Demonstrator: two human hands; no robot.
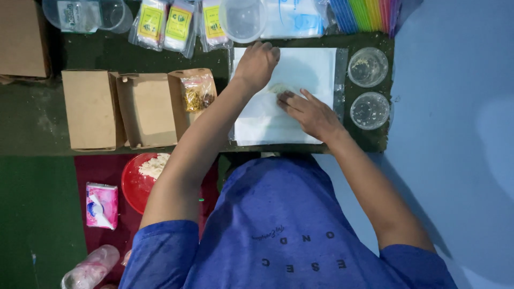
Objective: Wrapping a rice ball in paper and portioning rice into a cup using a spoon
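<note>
White paper sheet (300,115) lies flat on a clear plastic-covered board on the dark green worktop (37,118), dead centre in front of you, and a small pale lump of filling (278,88) sits on the upper middle of it. Your left hand (257,63) rests on the sheet's top left edge, fingers curled over, touching paper just above the lump; its grip is loosely closed, and you can't tell whether anything is pinched under it. Your right hand (310,113) lies flat on the sheet just right of and below the lump, fingers spread and pointing toward it, fingertips touching or nearly touching it, grip open, holding nothing. Right of the sheet, two round clear cups (368,67) stand one above the other, each with bits in the bottom. Left of the sheet, an open brown cardboard box (147,109) with a clear bag of yellowish snack (197,93) on its flap, and a closed box (91,109) beside it. Along the top edge: yellow-labelled packets (166,24), a clear round tub (242,18), clear plastic bags, a bundle of coloured straws (364,13). Nearer you, off the worktop on the left: a red bowl (134,187) with whitish crumbs, a pink tissue pack (101,205), and a clear bottle (91,267).
</note>
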